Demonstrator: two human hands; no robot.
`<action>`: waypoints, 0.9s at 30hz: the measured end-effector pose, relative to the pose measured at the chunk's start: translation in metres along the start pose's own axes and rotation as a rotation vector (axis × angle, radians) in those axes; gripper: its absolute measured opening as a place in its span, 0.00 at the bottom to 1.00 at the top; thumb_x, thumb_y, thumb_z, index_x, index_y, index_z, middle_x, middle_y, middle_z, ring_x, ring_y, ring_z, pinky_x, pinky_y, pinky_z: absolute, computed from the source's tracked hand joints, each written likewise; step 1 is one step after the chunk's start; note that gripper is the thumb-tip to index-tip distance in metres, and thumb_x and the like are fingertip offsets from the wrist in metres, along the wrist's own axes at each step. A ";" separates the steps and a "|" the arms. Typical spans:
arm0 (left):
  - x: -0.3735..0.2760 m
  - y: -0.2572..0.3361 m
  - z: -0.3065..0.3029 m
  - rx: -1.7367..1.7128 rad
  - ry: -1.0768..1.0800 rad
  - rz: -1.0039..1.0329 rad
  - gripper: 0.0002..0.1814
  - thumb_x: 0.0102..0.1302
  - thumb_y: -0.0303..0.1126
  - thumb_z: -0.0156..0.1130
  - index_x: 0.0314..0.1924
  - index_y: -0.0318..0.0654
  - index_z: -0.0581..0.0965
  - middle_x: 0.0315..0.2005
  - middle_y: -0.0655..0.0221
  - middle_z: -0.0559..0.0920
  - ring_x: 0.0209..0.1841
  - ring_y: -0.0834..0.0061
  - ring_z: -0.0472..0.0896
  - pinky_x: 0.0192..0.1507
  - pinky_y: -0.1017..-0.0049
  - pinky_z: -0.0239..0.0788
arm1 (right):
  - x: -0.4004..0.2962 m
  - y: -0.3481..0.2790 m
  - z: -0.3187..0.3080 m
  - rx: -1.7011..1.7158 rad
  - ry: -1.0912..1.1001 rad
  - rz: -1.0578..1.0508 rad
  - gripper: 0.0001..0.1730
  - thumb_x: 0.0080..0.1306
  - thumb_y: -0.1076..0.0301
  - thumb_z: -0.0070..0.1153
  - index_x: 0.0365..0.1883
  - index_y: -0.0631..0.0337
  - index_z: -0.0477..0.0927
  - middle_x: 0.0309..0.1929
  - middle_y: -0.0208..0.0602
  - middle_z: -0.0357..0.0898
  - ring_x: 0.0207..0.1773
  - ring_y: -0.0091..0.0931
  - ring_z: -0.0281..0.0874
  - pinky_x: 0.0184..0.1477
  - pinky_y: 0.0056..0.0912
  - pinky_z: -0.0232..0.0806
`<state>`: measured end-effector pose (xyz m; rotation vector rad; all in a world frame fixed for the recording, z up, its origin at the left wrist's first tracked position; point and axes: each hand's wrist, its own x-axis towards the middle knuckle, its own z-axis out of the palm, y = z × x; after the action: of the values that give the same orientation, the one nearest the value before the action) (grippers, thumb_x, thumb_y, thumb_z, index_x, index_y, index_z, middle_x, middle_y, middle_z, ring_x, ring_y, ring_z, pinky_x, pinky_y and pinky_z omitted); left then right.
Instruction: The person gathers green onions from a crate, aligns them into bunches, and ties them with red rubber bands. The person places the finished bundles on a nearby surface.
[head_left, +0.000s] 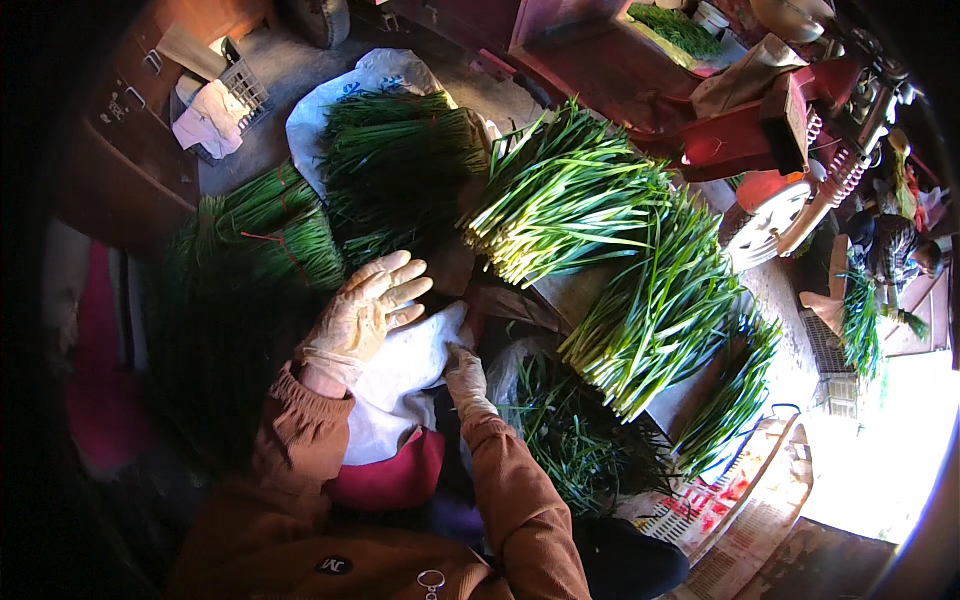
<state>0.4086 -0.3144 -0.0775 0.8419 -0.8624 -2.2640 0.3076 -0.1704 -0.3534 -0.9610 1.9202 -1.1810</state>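
My left hand (367, 307), in a pale rubber glove, is raised with its fingers apart and holds nothing. A white cloth (397, 367) drapes over my lap just below it. The fingers of my right hand (466, 381), gloved too, are curled on the right edge of this cloth; the fingertips are partly hidden. Ahead and to the right lie two large piles of loose garlic chives, a far pile (562, 195) and a near pile (652, 307), their pale stem ends toward me. Tied chive bundles (281, 225) with red bands are stacked at the left.
More bundles (397, 150) rest on a white woven sack (300, 127). Loose chive scraps (570, 435) lie beside a clear plastic bag (510, 367) at my right. A red three-wheeled vehicle (720, 142), a plastic basket (720, 495) and another person (892, 247) holding chives are farther right.
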 end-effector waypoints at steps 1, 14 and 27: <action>-0.001 0.002 -0.001 0.018 0.024 0.008 0.22 0.65 0.38 0.51 0.58 0.41 0.67 0.56 0.61 0.71 0.57 0.65 0.71 0.55 0.64 0.64 | 0.001 0.005 0.000 0.035 -0.044 0.071 0.19 0.52 0.73 0.53 0.44 0.63 0.77 0.36 0.43 0.79 0.43 0.35 0.77 0.49 0.31 0.66; 0.020 -0.035 -0.013 0.999 -0.229 -0.207 0.29 0.65 0.50 0.51 0.57 0.36 0.66 0.55 0.61 0.71 0.54 0.67 0.71 0.56 0.73 0.61 | -0.056 -0.148 -0.114 1.032 0.059 0.115 0.20 0.63 0.60 0.50 0.52 0.59 0.71 0.53 0.41 0.72 0.54 0.32 0.69 0.56 0.32 0.63; 0.057 -0.121 -0.077 -0.363 0.266 -0.322 0.10 0.61 0.43 0.57 0.29 0.46 0.73 0.24 0.75 0.77 0.30 0.77 0.77 0.38 0.73 0.71 | -0.013 -0.203 -0.051 -0.626 0.077 -0.582 0.26 0.59 0.58 0.43 0.54 0.62 0.71 0.57 0.43 0.68 0.62 0.38 0.61 0.66 0.41 0.47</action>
<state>0.3933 -0.3054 -0.2310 1.1349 -0.1940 -2.3997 0.3200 -0.2026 -0.1462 -1.9281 2.1947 -0.9123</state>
